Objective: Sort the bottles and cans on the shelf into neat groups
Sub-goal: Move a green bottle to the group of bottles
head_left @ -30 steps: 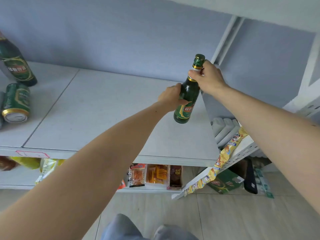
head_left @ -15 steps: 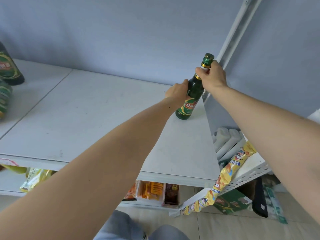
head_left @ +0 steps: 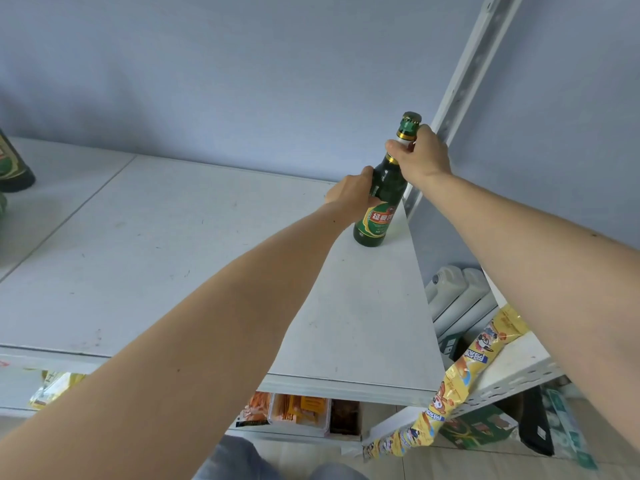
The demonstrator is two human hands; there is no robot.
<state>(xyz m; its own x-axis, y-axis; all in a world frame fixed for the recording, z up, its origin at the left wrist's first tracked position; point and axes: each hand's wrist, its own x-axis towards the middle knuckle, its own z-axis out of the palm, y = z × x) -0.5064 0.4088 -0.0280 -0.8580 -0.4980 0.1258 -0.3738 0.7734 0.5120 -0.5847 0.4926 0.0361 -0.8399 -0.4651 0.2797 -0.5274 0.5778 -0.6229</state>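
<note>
A pale blue-grey wall backs a white shelf (head_left: 156, 258) whose top is mostly bare and lightly scuffed. At about one o'clock on it, right by the slotted upright post (head_left: 460, 84) at the back corner, stands a green bottle (head_left: 379, 216) with a green and gold label. Its base looks to be on the shelf, and it leans slightly toward the post. The right hand (head_left: 420, 157) is clamped around the neck just under the cap, which gives control of the tilt, while the left hand (head_left: 351, 197) wraps the shoulder above the label to steady the body. Two hands on one bottle suggest it is being set down with care in the corner, probably as the start of a bottle group. At nine o'clock, at the frame's edge and well apart, another bottle (head_left: 14, 168) stands, with something green just below it, too cropped to name. Snack packets (head_left: 298, 410) sit on the lower shelf at six o'clock, and white jugs (head_left: 450, 289) lie at four o'clock.
</note>
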